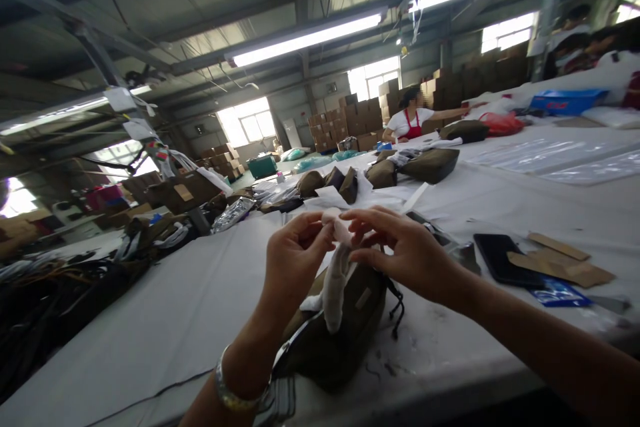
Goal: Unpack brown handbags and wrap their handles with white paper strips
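My left hand (295, 257) pinches a thin white piece of soft material (334, 297) between thumb and fingers. From the pinch its twisted length hangs down over a dark olive fabric bag (345, 340). On the other side, my right hand (405, 247) has its bent fingers closed on the upper end of the same white piece; the exact grip is partly hidden. The bag lies on the white-covered table (200, 307) below my hands, with a zipper along its left side and a black drawcord (397, 310) at its right.
At right lie a black phone (500, 257), brown card pieces (565, 263) and a blue packet (560, 293). Several olive bags (430, 165) stand farther back. Across the table, a person in a red apron (413, 125) reaches sideways. Dark material (55, 327) is heaped at left.
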A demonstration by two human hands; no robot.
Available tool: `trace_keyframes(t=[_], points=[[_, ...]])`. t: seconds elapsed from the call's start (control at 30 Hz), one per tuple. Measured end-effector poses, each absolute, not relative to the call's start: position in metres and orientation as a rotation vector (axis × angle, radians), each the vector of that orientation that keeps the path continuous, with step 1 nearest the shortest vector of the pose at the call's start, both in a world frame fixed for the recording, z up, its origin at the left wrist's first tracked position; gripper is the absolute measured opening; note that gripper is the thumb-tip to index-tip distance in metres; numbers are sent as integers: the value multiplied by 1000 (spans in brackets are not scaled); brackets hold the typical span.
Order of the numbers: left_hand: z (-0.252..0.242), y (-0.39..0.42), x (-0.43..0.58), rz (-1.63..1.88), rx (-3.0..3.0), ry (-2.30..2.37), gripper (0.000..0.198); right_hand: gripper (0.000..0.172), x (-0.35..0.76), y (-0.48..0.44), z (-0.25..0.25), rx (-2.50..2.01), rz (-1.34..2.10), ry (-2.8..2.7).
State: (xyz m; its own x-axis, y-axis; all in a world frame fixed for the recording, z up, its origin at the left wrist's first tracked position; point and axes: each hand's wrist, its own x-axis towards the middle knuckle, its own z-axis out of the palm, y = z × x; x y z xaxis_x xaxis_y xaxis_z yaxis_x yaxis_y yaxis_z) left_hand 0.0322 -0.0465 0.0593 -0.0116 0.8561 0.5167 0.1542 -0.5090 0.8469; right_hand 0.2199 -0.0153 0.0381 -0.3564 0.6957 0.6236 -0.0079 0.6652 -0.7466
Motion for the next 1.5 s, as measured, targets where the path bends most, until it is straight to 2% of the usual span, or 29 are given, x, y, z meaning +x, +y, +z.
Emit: trace_keyframes(t=[0.07,0.2,0.23,0.5,0.63,0.77,0.9,1.0,1.1,1.23,1.27,1.37,1.5], points=[[57,-47,33,1561,1668,1053,22,49,217,-13,33,-623,787,-1741],[55,-48,32,1563,1627,1067,23,26,213,-9,30,-737,814,-1676],[56,-48,32,1575,1627,1072,23,25,213,-9,30,-747,814,-1656],[56,-52,36,1723,1823,1150,17,38,208,-18,38,-675,1191,-1590],[53,-61,37,1703,2124,1274,11,44,206,-19,43,-637,1233,-1569],[57,-72,35,1637,2364,1241,16,48,204,-21,46,-535,1277,-1522],[63,-76,31,1563,2286,1240,18,42,202,-22,41,-509,1230,-1537],[65,-73,30,1571,2043,1235,19,34,202,-22,36,-612,994,-1658],[67,-68,30,1541,1882,1179,36,31,205,-21,36,-721,466,-1759],[66,-64,32,1578,1887,1152,39,11,210,-20,43,-484,-119,-1815],[65,-64,33,1597,1889,1141,39,8,211,-20,46,-399,-194,-1836],[63,-62,36,1665,1858,1108,38,17,215,-18,49,-258,-327,-1889],[76,-59,29,1776,1678,978,36,17,217,-8,27,-246,-425,-2032]])
